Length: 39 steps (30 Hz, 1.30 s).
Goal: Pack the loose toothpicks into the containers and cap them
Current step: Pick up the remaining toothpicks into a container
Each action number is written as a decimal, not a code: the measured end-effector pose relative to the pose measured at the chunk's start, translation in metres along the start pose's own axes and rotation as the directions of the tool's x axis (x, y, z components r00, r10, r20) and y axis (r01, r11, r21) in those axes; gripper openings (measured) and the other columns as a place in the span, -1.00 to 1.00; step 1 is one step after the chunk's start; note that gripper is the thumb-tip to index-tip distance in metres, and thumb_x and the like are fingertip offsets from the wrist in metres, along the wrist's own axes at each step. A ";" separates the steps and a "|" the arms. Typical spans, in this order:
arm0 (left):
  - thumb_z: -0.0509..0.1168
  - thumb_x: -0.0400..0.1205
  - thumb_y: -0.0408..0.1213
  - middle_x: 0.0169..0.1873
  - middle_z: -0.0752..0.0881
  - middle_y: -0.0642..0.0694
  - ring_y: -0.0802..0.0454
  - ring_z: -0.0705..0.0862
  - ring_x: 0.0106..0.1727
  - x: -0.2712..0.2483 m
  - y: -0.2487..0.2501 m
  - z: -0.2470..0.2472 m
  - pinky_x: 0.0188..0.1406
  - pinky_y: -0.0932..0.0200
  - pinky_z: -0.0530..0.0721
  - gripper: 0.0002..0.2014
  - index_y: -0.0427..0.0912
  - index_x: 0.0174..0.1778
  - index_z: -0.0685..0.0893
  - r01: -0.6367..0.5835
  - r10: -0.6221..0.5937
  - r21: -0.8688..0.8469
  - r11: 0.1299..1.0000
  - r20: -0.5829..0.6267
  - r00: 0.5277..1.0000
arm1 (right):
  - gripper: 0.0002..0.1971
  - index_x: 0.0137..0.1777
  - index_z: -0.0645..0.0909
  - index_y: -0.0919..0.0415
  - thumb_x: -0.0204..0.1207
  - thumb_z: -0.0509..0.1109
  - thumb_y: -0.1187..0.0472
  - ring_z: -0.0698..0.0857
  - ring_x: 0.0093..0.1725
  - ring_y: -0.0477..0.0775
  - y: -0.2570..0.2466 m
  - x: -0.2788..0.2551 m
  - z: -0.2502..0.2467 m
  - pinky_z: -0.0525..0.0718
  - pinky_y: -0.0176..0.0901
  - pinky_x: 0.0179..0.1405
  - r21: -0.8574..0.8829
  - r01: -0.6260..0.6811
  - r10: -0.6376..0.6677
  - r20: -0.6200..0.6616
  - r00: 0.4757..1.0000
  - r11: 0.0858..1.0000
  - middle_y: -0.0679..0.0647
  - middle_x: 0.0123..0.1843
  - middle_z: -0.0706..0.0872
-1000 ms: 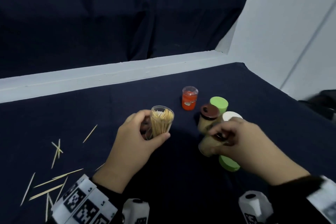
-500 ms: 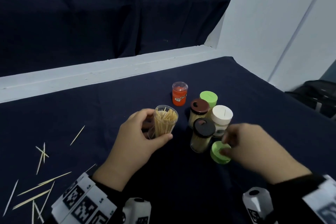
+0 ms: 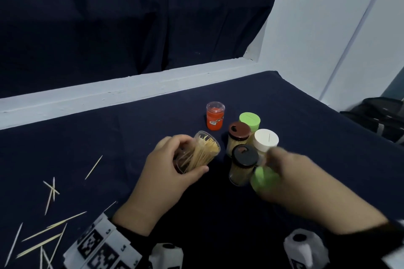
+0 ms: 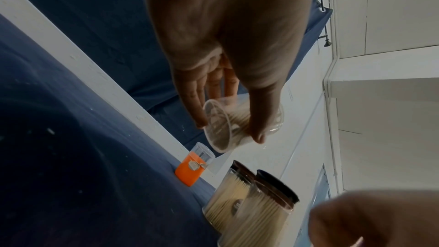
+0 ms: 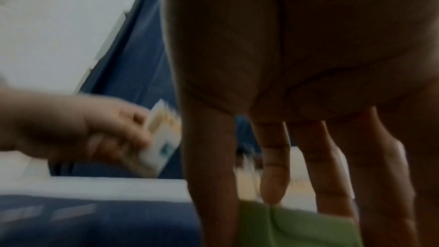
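Note:
My left hand (image 3: 175,166) grips an uncapped clear container (image 3: 201,150) full of toothpicks, tilted with its mouth toward the far right; the same container (image 4: 228,125) shows between thumb and fingers in the left wrist view. My right hand (image 3: 282,172), blurred, holds a green cap (image 3: 261,179) just right of the black-capped container (image 3: 242,166); the green cap (image 5: 297,226) lies under its fingers in the right wrist view. Loose toothpicks (image 3: 52,227) are scattered at the near left.
Capped containers stand in a cluster: brown-capped (image 3: 238,135), white-capped (image 3: 265,140), green-capped (image 3: 250,121), and an orange one (image 3: 215,117) with a clear lid. A white ledge (image 3: 131,89) borders the far edge. A dark bag (image 3: 380,116) lies at the right.
My right hand took the green cap off the cloth and lifted it up beside the black-capped container. My left hand tilted the open container further over.

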<state>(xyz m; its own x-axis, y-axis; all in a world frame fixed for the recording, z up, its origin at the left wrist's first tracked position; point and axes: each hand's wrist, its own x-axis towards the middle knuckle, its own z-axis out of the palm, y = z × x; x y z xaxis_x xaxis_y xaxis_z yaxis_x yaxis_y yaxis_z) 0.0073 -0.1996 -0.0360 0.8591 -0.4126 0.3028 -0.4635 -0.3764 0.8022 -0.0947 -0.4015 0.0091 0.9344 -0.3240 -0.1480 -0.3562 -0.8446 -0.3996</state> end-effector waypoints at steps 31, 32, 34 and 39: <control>0.40 0.54 -0.06 0.19 0.39 0.31 0.45 0.43 0.20 0.019 0.003 -0.010 0.05 0.63 0.35 -0.54 0.31 0.23 0.30 -0.159 0.153 0.034 0.987 0.144 0.978 | -0.65 0.12 0.63 -0.06 0.39 0.40 -0.16 0.72 -0.13 -0.07 -0.070 0.057 -0.013 0.70 -0.04 -0.01 0.329 0.319 -0.308 -0.087 0.948 0.889 -0.06 -0.12 0.76; 0.44 0.49 0.00 0.21 0.40 0.32 0.48 0.42 0.21 0.022 0.003 -0.012 0.06 0.64 0.35 -0.48 0.32 0.23 0.29 -0.126 0.118 0.023 0.992 0.217 0.969 | -0.68 0.08 0.62 -0.06 0.38 0.42 -0.14 0.72 -0.16 -0.09 -0.069 0.059 -0.015 0.71 -0.08 -0.07 0.308 0.301 -0.292 -0.077 0.953 0.902 -0.06 -0.15 0.75; 0.43 0.41 0.23 0.24 0.46 0.33 0.50 0.45 0.25 0.034 0.001 -0.021 0.09 0.64 0.35 -0.36 0.32 0.33 0.26 -0.058 0.055 0.000 0.998 0.329 0.943 | -0.71 0.01 0.58 -0.04 0.35 0.45 -0.10 0.70 -0.22 -0.11 -0.068 0.062 -0.020 0.70 -0.15 -0.24 0.252 0.276 -0.265 -0.075 0.961 0.928 -0.08 -0.16 0.70; 0.30 0.59 0.04 0.18 0.62 0.10 0.21 0.56 0.25 0.089 -0.022 -0.033 0.22 0.34 0.48 -0.62 0.04 0.29 0.51 -0.052 0.036 0.214 0.975 0.078 0.996 | -0.71 0.09 0.44 0.13 0.45 0.39 0.06 0.64 -0.16 0.03 -0.074 0.067 -0.011 0.57 -0.17 -0.33 -0.279 0.393 -0.407 0.007 0.913 0.876 0.00 -0.08 0.59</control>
<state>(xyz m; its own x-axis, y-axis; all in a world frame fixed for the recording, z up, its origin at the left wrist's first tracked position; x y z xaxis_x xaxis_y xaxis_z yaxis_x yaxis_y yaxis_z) 0.1016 -0.2004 -0.0100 0.8223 -0.4891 0.2909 -0.5434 -0.5231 0.6565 -0.0056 -0.3653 0.0386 0.9985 0.0512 0.0213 0.0539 -0.9863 -0.1559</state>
